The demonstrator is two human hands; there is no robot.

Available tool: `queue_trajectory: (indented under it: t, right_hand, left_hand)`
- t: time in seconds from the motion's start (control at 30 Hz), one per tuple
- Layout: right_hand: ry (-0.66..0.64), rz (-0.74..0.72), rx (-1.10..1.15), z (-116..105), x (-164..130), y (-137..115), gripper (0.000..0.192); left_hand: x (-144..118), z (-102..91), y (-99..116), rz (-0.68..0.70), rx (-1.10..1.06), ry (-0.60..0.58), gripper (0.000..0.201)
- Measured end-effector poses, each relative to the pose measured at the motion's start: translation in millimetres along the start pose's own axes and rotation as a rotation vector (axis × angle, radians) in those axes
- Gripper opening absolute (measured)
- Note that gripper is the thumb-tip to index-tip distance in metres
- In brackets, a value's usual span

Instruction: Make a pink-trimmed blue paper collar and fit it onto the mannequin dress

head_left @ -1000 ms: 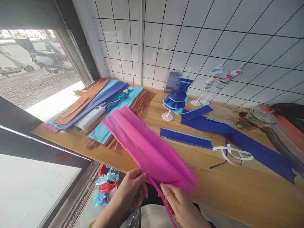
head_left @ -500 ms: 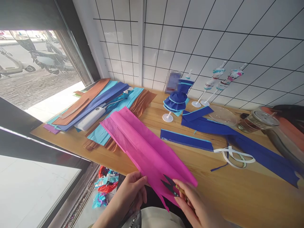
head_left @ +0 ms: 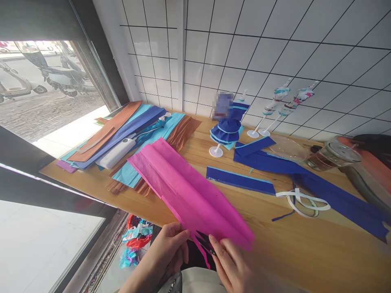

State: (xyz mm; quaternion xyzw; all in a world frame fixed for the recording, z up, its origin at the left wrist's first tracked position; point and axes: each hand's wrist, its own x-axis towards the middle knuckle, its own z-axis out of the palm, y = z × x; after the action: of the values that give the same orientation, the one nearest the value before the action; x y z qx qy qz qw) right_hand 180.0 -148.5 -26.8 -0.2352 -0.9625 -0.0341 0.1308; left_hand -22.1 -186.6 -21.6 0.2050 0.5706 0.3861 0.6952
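A long folded sheet of pink crepe paper (head_left: pixel 180 183) lies slanting over the table edge toward me. My left hand (head_left: pixel 172 242) pinches its near left edge between thumb and finger. Dark-bladed thread snips (head_left: pixel 206 243) are in my right hand (head_left: pixel 230 262), their handle mostly hidden under the fingers. The blades sit at the paper's near edge, just right of my left hand. A narrow pink strip (head_left: pixel 203 252), partly cut from the sheet, hangs down between my hands.
Stacked brown, blue and turquoise crepe sheets (head_left: pixel 100 140) lie left with a white power bank (head_left: pixel 117 152). A small mannequin in a blue ruffled dress (head_left: pixel 226 130) stands behind. Blue strips (head_left: pixel 240 180), a white looped tape (head_left: pixel 305 201) and a glass jar (head_left: pixel 334 156) lie right.
The snips have moved left and forward along the paper's edge toward my left hand, lengthening the cut strip. My left hand stays about where it was.
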Motion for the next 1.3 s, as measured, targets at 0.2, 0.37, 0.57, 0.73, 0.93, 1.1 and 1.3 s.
queue_trajectory:
  t: [0.2, 0.37, 0.57, 0.73, 0.93, 1.1, 1.3]
  right_hand:
    - [0.076, 0.052, -0.074, 5.3, 6.3, -10.3, 0.037]
    - [0.126, 0.067, -0.108, 5.1, 16.0, -16.5, 0.041]
    - [0.147, 0.066, -0.095, 2.8, 23.2, -19.3, 0.042]
    - [0.159, 0.051, -0.056, 2.1, 24.8, -20.1, 0.042]
    - [0.137, 0.005, -0.098, 0.4, 24.7, -19.8, 0.043]
    - [0.137, 0.033, -0.094, 0.5, 26.2, -21.4, 0.042]
    - [0.165, 0.014, -0.147, 6.4, 25.2, -21.1, 0.042]
  left_hand:
    - [-0.8, -1.0, -0.7, 0.014, 0.001, -0.018, 0.023]
    - [-0.7, -1.7, -0.7, 0.022, -0.004, -0.033, 0.026]
    - [0.4, -0.9, -1.7, -0.001, -0.002, 0.004, 0.030]
    - [1.4, -0.4, -2.4, 0.001, 0.007, 0.014, 0.032]
    - [1.6, -0.5, -3.2, 0.018, -0.013, -0.009, 0.031]
    - [2.4, -1.1, -2.9, 0.015, -0.013, -0.012, 0.030]
    - [3.4, -1.8, -5.2, 0.018, -0.003, -0.004, 0.031]
